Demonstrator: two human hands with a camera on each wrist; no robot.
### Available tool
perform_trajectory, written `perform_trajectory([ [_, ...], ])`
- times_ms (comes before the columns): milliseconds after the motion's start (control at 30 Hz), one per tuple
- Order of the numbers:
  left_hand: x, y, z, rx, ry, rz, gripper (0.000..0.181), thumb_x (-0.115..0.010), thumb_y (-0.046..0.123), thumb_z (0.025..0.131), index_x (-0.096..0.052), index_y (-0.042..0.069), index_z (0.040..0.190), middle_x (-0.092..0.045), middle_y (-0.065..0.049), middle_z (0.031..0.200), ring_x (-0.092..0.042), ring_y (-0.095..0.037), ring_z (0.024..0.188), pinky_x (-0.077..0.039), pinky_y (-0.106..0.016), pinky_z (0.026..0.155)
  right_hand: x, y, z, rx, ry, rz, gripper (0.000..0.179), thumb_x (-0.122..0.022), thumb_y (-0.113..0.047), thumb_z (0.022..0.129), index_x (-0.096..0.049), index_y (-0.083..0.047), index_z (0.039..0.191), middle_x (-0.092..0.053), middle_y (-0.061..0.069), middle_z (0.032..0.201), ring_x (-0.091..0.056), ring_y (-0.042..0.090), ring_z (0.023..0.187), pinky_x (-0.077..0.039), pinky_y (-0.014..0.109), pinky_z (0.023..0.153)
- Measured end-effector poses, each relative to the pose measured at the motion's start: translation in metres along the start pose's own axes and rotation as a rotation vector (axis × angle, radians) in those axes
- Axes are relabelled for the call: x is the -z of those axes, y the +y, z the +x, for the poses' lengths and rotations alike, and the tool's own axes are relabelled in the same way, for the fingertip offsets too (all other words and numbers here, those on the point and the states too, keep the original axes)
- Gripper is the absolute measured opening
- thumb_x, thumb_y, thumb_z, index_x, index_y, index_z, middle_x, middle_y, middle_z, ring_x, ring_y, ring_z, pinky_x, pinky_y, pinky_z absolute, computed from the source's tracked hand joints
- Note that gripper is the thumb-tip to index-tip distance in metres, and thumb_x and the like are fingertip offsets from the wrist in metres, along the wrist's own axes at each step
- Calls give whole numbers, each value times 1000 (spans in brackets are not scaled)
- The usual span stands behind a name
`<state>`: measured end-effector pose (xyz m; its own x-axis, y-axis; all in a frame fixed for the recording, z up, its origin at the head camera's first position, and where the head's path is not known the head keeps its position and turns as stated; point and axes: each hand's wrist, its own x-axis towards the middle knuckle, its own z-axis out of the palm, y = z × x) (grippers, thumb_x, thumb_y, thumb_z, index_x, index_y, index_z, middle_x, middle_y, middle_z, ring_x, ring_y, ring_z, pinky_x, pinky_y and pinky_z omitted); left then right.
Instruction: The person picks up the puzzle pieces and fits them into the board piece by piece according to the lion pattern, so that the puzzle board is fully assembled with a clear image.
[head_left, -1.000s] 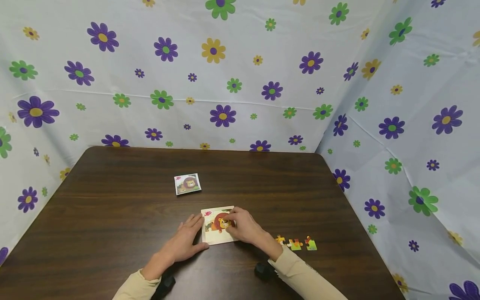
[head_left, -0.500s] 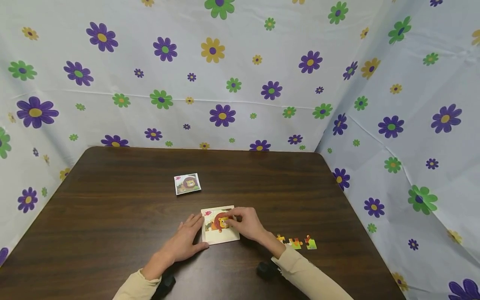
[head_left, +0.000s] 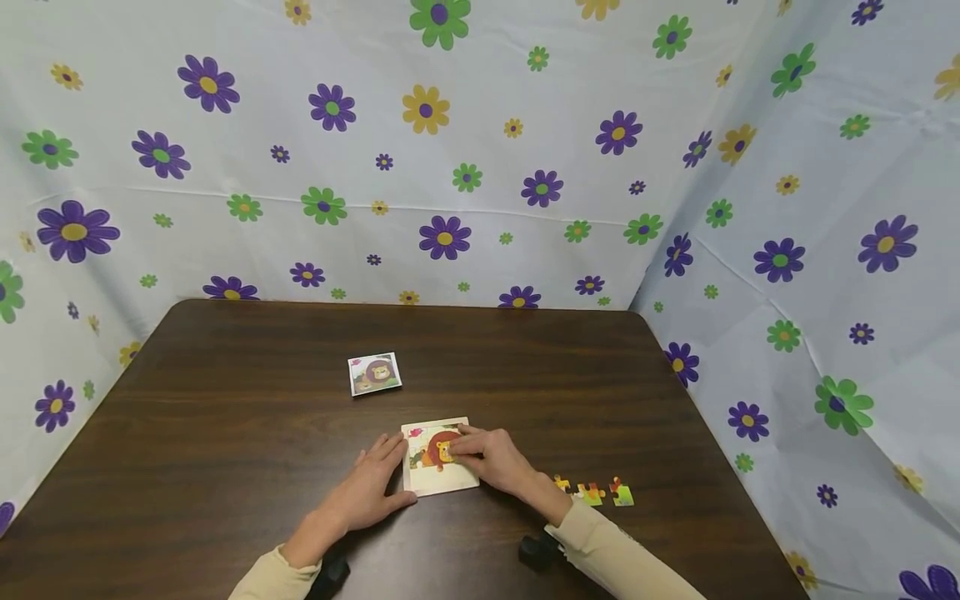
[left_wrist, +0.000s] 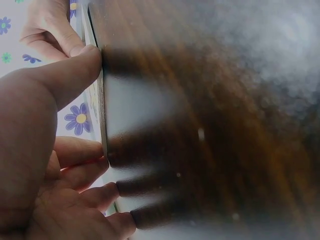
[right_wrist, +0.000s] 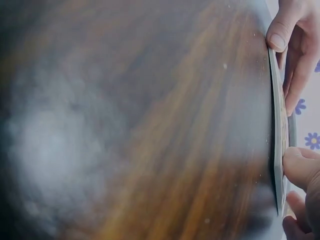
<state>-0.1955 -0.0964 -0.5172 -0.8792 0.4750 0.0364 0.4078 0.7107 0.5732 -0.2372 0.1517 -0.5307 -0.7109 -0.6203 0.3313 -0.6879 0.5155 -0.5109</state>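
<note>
A pale wooden puzzle board (head_left: 438, 481) lies on the dark table, its upper part filled with a lion picture (head_left: 440, 450) and its lower strip bare wood. My left hand (head_left: 365, 487) rests flat along the board's left edge, fingers extended, thumb near the front corner. Both wrist views show thumbs by the thin board edge. My right hand (head_left: 498, 460) reaches over the board from the right, fingertips pressing on the lion's face; they hide part of the picture. Several loose jigsaw pieces (head_left: 591, 493) lie right of the board, partly behind the right wrist.
A small lion picture card (head_left: 374, 374) lies farther back, left of the board. Dark wrist devices (head_left: 537, 552) sit under both wrists. Flowered white cloth (head_left: 450, 183) hangs behind and beside the brown table (head_left: 225, 400).
My right fingers have gone from a bent, pinching shape to a flatter one pressed on the lion picture. The left hand has stayed at the board's edge. The head view has tilted slightly up.
</note>
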Motion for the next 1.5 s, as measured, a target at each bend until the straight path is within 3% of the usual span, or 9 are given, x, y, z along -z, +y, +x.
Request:
perform_trajectory([
  [267, 1, 1, -1, -2, 3, -9, 77, -78, 28, 80, -44, -11, 136, -38, -27, 145, -30, -50, 134, -26, -71, 97, -2, -1, 1, -41, -30, -82, 15, -74, -8, 83, -78, -8, 98, -73, 2, 97, -61, 24, 114, -51, 33, 88],
  [533, -1, 0, 0, 4, -4, -22, 77, -78, 28, 80, -44, -11, 136, -38, -27, 145, -29, -50, 134, -25, -72, 98, -2, -3, 1, -109, -12, -7, 14, -73, -8, 84, -78, -7, 97, -73, 4, 98, -60, 24, 114, -49, 35, 91],
  [800, -3, 0, -2, 14, -10, -30, 77, -79, 28, 79, -44, -11, 136, -39, -27, 144, -30, -50, 134, -25, -72, 97, 0, -1, -4, -60, 31, 22, 11, -74, -5, 83, -78, -4, 92, -74, 9, 94, -62, 29, 112, -51, 37, 88],
  [1100, -1, 0, 0, 18, 0, -19, 78, -79, 29, 79, -44, -10, 137, -39, -26, 145, -30, -50, 134, -25, -71, 98, 1, -1, 0, -58, 42, -6, 12, -74, -4, 82, -77, -3, 93, -73, 9, 95, -62, 28, 111, -51, 37, 88],
  [1300, -2, -1, -1, 12, -4, -26, 78, -79, 29, 79, -44, -11, 136, -39, -27, 144, -30, -50, 134, -25, -72, 97, 0, -7, 2, -55, 89, 35, 13, -76, -5, 80, -78, -4, 93, -73, 9, 98, -63, 29, 111, -49, 41, 91],
  [1500, -2, -1, -2, -2, 13, -34, 77, -79, 28, 79, -44, -11, 136, -39, -27, 144, -30, -50, 134, -25, -72, 97, -6, -7, 5, -19, 75, 75, 11, -75, -5, 81, -78, -5, 91, -74, 5, 94, -66, 22, 104, -49, 34, 92],
])
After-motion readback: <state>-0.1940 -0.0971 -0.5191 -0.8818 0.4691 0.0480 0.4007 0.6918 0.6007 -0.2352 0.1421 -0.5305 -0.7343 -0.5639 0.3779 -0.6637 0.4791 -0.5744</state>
